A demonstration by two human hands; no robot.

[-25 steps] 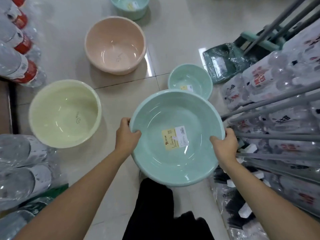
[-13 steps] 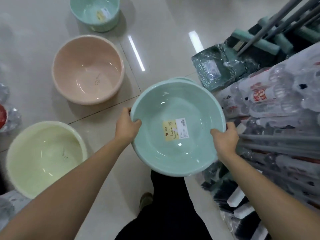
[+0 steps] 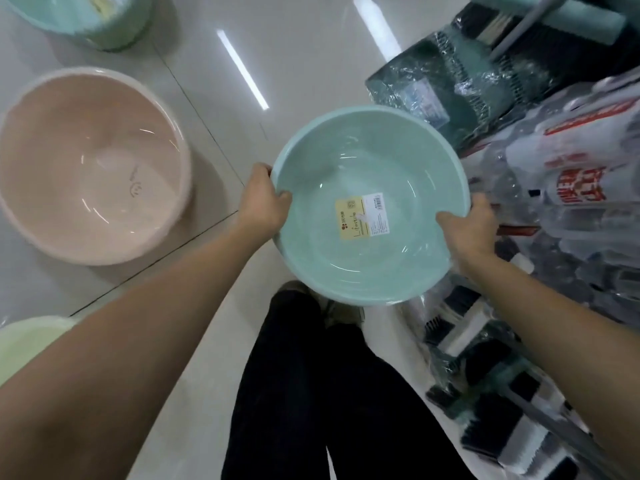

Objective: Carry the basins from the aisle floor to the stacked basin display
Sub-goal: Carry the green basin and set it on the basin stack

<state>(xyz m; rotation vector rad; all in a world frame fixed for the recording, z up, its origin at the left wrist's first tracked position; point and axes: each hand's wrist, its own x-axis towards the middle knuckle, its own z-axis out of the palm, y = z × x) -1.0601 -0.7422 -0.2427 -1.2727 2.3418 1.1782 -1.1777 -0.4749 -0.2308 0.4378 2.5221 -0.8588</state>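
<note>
I hold a mint-green basin (image 3: 370,174) with a yellow label inside, level in front of me above the floor. My left hand (image 3: 265,200) grips its left rim and my right hand (image 3: 467,230) grips its right rim. On the floor to the left sits a pink basin (image 3: 86,161). The edge of a pale yellow-green basin (image 3: 24,341) shows at the lower left, partly behind my left arm. Another mint-green basin (image 3: 86,19) stands at the top left, cut off by the frame. No stacked display is in view.
Wrapped packs of bottles (image 3: 568,188) and wrapped brooms and brushes (image 3: 485,368) crowd the right side. A wrapped dark-green dustpan set (image 3: 436,88) lies at the upper right. My black-trousered legs (image 3: 311,393) stand on the glossy tiled floor (image 3: 294,64).
The view has swung right and forward: the floor basins slid left and down in frame, and the small green basin is no longer seen. Both hands keep the same grip.
</note>
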